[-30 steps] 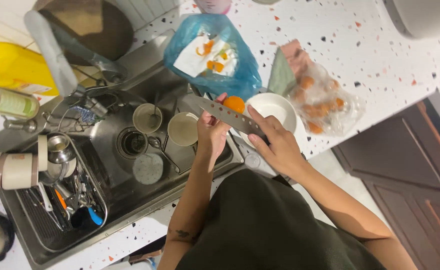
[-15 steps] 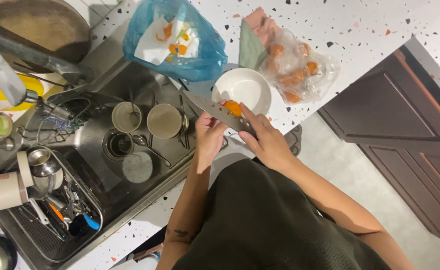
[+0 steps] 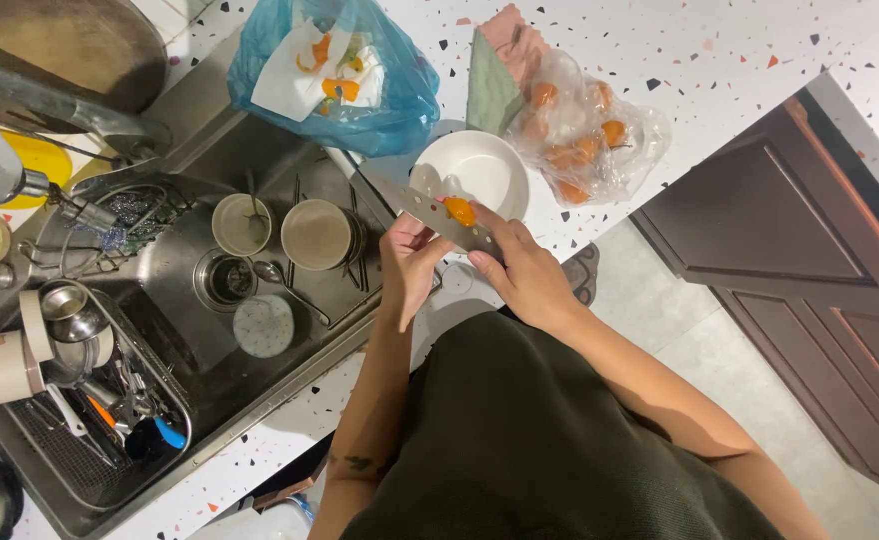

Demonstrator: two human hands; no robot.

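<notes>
Here you are holding a small orange fruit [image 3: 460,212] in your left hand [image 3: 412,262], grip closed around it, just over the edge of the white bowl [image 3: 475,168] on the speckled desk [image 3: 720,60]. Your right hand [image 3: 522,268] is gripping a knife [image 3: 430,207], its blade lying against the fruit. Judging by this, the blade is sitting near your left fingers [image 3: 415,235]; a slip off the slick fruit could nick them.
</notes>
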